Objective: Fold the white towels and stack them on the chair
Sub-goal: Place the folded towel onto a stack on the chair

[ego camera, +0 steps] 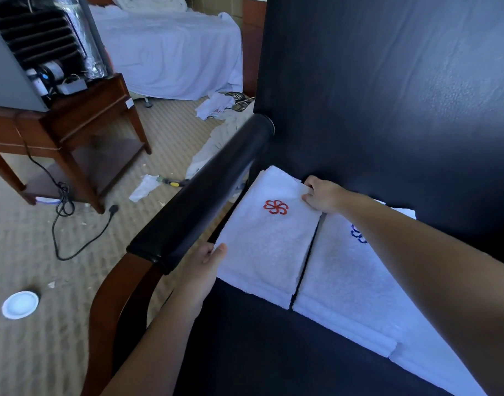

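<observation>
A folded white towel with a red flower emblem (269, 247) lies on the dark seat of the chair (245, 338), against its left armrest (205, 192). My left hand (208, 267) grips the towel's near left corner, thumb on top. At the far right corner my right hand (322, 195) holds the towel's edge with curled fingers. Beside it on the right lies a second folded white towel with a blue emblem (345, 281), partly hidden by my right forearm.
Loose white towels (216, 105) lie on the carpet beyond the armrest, near a bed with white sheets (170, 52). A wooden side table (82, 132) carries an appliance at the left, its black cable (65, 224) trailing on the floor. A white round lid (20, 304) lies near left.
</observation>
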`<state>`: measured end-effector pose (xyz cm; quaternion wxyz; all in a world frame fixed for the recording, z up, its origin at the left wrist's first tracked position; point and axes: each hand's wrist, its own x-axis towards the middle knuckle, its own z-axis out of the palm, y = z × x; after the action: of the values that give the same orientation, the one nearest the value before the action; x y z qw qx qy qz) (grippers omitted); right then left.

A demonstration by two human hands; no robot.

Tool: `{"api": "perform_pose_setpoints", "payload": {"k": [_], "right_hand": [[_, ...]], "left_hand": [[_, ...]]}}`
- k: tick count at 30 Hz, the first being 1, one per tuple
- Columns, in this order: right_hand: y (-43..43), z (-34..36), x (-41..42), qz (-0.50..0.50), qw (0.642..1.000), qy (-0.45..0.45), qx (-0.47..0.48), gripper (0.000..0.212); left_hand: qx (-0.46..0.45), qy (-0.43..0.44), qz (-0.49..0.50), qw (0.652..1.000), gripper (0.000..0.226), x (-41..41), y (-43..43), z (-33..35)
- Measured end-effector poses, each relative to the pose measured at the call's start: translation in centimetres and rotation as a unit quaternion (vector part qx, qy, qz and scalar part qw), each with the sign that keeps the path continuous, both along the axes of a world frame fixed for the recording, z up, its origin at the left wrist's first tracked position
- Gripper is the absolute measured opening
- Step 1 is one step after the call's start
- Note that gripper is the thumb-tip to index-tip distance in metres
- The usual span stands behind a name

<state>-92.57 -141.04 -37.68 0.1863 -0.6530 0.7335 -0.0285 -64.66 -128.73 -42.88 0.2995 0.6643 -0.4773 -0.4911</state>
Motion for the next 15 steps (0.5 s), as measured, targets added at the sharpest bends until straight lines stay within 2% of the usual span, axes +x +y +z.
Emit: {"api": "perform_pose_setpoints", "payload": {"k": [2, 7, 12, 15], "right_hand": [[-0.1, -0.2, 0.0, 0.022, 0.999, 0.021, 0.025, 0.032], [1.2, 0.3, 1.2, 0.056, 0.996, 0.026, 0.065, 0.017], [5.4, 1.4, 3.8, 0.131, 0.983, 0.085, 0.094, 0.019], [8.7, 1.5, 5.3, 0.160, 0.979, 0.083, 0.099, 0.019]], "left_hand": [[-0.004, 0.002, -0.011, 1.000, 0.034, 0.2, 0.8, 0.2], [-0.035, -0.008, 0.020, 0.999, 0.038, 0.2, 5.1, 0.7], [-0.023, -0.013, 0.062, 0.998, 0.035, 1.5, 11.1, 1.3], [-0.029, 0.005, 0.117, 0.993, 0.037, 2.5, 14.9, 1.1]]}}
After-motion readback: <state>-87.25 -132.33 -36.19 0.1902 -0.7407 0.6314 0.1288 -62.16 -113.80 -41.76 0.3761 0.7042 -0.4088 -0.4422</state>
